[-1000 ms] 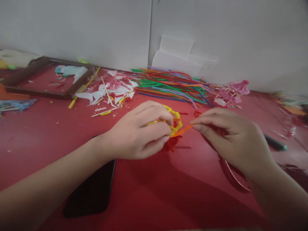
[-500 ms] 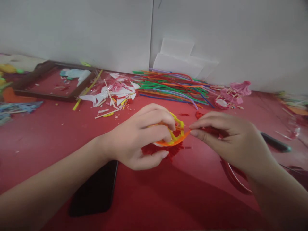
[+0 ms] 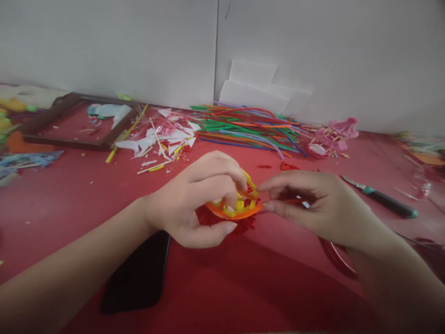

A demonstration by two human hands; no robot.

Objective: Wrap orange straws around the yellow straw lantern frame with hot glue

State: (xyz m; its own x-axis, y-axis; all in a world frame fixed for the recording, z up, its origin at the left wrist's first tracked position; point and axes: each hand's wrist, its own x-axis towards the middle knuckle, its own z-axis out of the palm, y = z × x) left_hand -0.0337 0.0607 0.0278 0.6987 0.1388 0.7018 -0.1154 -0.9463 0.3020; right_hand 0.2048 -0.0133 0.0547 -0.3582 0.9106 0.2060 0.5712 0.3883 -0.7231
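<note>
My left hand [image 3: 201, 199] is curled over a small round craft piece made of yellow and orange pipe cleaners [image 3: 239, 204], gripping its rim with fingers inside. An orange pipe cleaner [image 3: 243, 214] runs along the piece's near side. Its right end passes between the thumb and forefinger of my right hand [image 3: 302, 204], which are closed near the rim. Beneath the piece red fringed strands [image 3: 246, 225] show, partly hidden by my left hand.
Behind lie a bundle of coloured pipe cleaners [image 3: 243, 127], paper scraps [image 3: 170, 139] and a pink craft piece [image 3: 333, 137]. A utility knife [image 3: 389, 202] with its blade out lies right of my right hand. A black phone [image 3: 139, 273] is under my left forearm; a brown frame [image 3: 66, 139] stands back left.
My right hand has moved left along the orange pipe cleaner, closer to the rim. The round piece and my left hand have shifted slightly left, and the knife's blade now shows.
</note>
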